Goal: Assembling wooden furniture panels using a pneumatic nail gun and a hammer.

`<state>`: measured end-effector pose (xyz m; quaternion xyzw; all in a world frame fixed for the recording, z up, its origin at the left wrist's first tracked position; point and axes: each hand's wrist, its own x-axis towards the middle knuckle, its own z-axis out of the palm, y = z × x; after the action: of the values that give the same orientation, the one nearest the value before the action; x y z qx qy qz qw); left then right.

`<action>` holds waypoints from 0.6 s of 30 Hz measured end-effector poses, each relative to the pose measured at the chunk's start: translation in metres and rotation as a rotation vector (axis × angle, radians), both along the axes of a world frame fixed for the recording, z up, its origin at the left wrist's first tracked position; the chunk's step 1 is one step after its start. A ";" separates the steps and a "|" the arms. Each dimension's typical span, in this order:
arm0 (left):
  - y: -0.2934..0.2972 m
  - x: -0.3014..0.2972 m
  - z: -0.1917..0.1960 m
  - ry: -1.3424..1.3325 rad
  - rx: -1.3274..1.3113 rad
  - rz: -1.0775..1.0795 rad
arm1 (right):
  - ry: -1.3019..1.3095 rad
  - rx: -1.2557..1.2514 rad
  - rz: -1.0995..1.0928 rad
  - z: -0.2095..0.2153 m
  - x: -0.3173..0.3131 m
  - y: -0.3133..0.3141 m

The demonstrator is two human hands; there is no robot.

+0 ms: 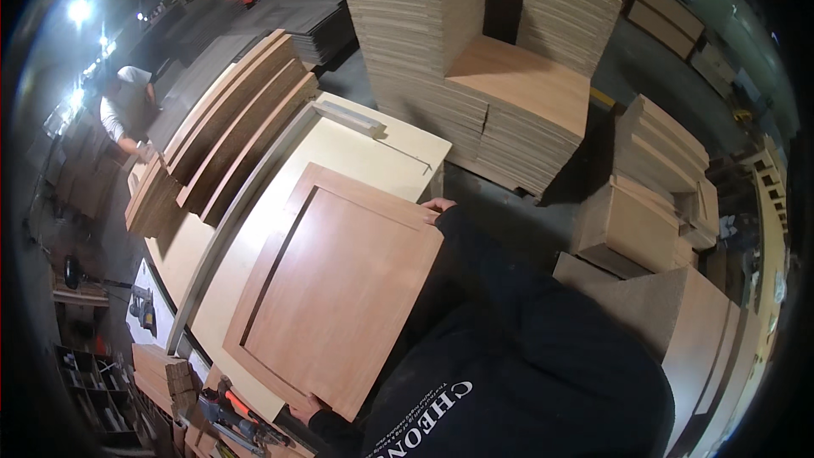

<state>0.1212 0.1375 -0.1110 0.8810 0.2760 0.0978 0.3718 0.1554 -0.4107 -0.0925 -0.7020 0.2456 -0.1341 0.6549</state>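
A reddish-brown wooden cabinet door (335, 276) with a raised frame and a recessed middle lies on the pale worktable (403, 142), its near side reaching the table's edge. At the door's lower left end, my left hand (307, 410) grips the edge, fingers on the top face. My right hand (439, 208) holds the far right corner, with the thumb side hidden. Dark sleeves cover both arms. Along the door's far side runs a long grey rail (242, 199), and a short grey block (349, 119) joins it at the top.
Stacked boards (229, 127) stand beyond the rail, near another person (127, 110). Tall panel stacks (415, 42) rise behind the table. More panels (632, 225) stand at right. Power tools (242, 416) lie beside my left hand; wooden pieces (163, 373) sit farther left.
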 end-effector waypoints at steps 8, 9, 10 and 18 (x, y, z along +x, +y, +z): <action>0.030 -0.006 -0.001 0.012 -0.088 -0.149 | -0.023 -0.150 0.365 -0.030 0.037 -0.017; 0.025 0.008 0.003 0.052 -0.054 -0.218 | -0.011 -0.295 0.334 -0.036 0.038 -0.041; -0.012 0.023 0.030 -0.022 -0.137 -0.260 | 0.054 -0.311 0.385 -0.021 0.042 -0.077; -0.060 0.045 0.067 0.324 -0.006 -0.376 | -0.204 -0.579 0.331 0.307 0.169 -0.071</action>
<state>0.1664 0.0778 -0.0444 0.9199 0.1632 -0.1164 0.3370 0.3248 -0.4818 0.2143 -0.8718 0.0136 -0.1597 0.4628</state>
